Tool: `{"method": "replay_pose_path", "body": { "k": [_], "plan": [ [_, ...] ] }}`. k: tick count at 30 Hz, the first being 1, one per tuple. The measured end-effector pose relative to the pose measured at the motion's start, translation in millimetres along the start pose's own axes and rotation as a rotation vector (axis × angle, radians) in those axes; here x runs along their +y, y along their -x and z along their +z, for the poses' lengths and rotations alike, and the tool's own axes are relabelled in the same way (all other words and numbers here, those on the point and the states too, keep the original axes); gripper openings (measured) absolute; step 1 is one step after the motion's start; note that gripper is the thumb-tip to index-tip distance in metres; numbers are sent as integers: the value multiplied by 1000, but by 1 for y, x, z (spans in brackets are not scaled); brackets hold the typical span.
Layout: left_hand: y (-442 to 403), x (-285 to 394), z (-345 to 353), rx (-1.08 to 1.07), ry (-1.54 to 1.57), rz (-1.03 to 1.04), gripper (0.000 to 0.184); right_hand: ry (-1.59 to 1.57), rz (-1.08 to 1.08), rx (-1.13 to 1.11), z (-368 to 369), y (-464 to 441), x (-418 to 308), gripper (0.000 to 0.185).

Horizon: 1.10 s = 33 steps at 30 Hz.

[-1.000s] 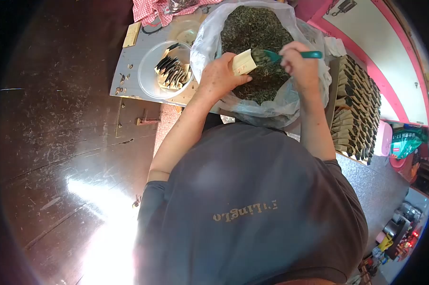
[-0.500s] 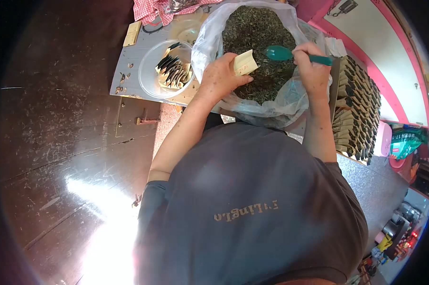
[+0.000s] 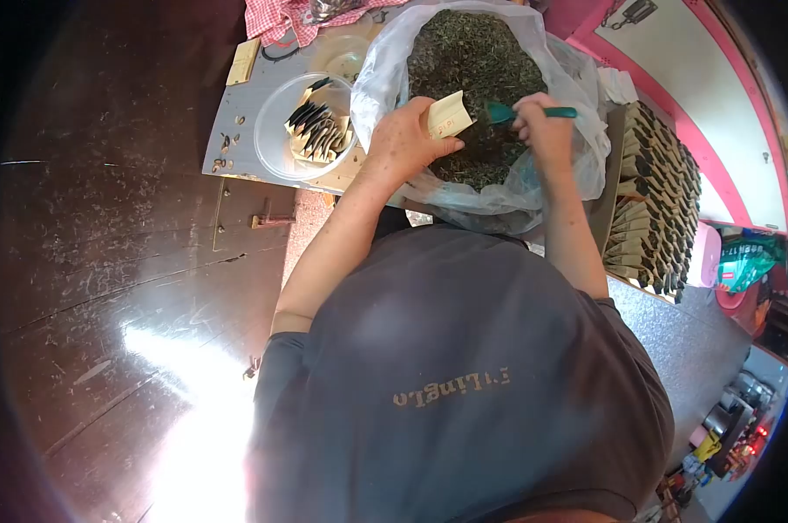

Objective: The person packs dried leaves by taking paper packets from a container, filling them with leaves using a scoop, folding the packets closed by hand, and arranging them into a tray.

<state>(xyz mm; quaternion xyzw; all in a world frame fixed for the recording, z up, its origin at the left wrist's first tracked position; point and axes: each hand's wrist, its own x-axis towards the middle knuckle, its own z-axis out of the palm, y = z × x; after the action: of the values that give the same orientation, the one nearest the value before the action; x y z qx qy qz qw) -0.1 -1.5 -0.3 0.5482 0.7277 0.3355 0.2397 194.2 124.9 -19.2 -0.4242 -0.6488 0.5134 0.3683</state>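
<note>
My left hand [image 3: 404,138] is closed around a small cream paper packet [image 3: 449,117] with reddish print, its mouth facing right. Between the fingers of my right hand [image 3: 540,129] is the handle of a green plastic spoon [image 3: 561,112]; its bowl dips at the dark dried leaves, just right of the packet. These loose crumbled leaves [image 3: 472,57] fill a large translucent plastic bag [image 3: 378,74] spread open under both hands. To the left, a round clear plastic tub [image 3: 266,144] contains several cream packets with dark edges [image 3: 322,131].
At right, a box holds rows of dark-topped paper packets [image 3: 642,209]. A red checked cloth [image 3: 276,17] and a yellow block [image 3: 242,62] lie on the table's far left. Small brown bits [image 3: 224,144] dot its left edge. A pink-edged white panel [image 3: 673,61] stands behind.
My right hand has moved left and slightly down with the spoon, bringing its bowl into the leaves. My left hand and the paper packet have stayed almost still.
</note>
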Motion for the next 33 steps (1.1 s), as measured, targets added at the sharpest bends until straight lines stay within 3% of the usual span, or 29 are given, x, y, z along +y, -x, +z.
{"method": "replay_pose_path", "body": {
  "k": [3, 7, 10, 13, 16, 18, 24, 25, 26, 27, 28, 29, 30, 32, 33],
  "plan": [
    [0, 0, 1, 19, 10, 10, 60, -209, 59, 123, -10, 1, -28, 12],
    [0, -1, 2, 26, 16, 11, 60, -282, 1, 92, -11, 6, -52, 12],
    [-1, -1, 1, 7, -7, 12, 62, -147, -50, 16, 3, 13, -63, 11],
    [0, -2, 3, 2, -26, 17, 63, 154, -436, -100, 28, 20, -64, 7],
    [2, 0, 1, 14, -13, 20, 63, 227, -535, -172, 34, 30, -78, 6],
    [2, 2, 0, 17, -3, 16, 63, 193, -537, -184, 25, 28, -80, 4],
    [0, -3, 3, 37, 46, 16, 61, 242, -447, 73, -2, 30, -58, 3],
    [-2, -4, 3, 23, 136, 23, 61, 427, -633, 62, -7, 24, -31, 9],
    [-3, -4, 4, 8, 226, 32, 62, 429, -634, 63, -10, 28, -13, 9],
    [-3, -1, 4, 10, 227, 35, 62, 656, -646, -92, -9, 32, -9, 15],
    [-3, 3, 4, -35, 443, 39, 60, 879, -649, -250, -8, 35, -6, 21],
    [-2, 5, 3, -80, 657, 42, 59, 919, -425, -389, -10, 40, -6, 33],
    [-3, 4, 3, -80, 655, 41, 59, 917, -425, -389, -7, 39, -14, 33],
    [-4, 2, 6, -156, 718, 16, 57, 630, -664, -108, -4, 37, -29, 38],
    [-4, 1, 9, -162, 718, 16, 57, 631, -659, -104, -1, 38, -46, 38]
  ]
}}
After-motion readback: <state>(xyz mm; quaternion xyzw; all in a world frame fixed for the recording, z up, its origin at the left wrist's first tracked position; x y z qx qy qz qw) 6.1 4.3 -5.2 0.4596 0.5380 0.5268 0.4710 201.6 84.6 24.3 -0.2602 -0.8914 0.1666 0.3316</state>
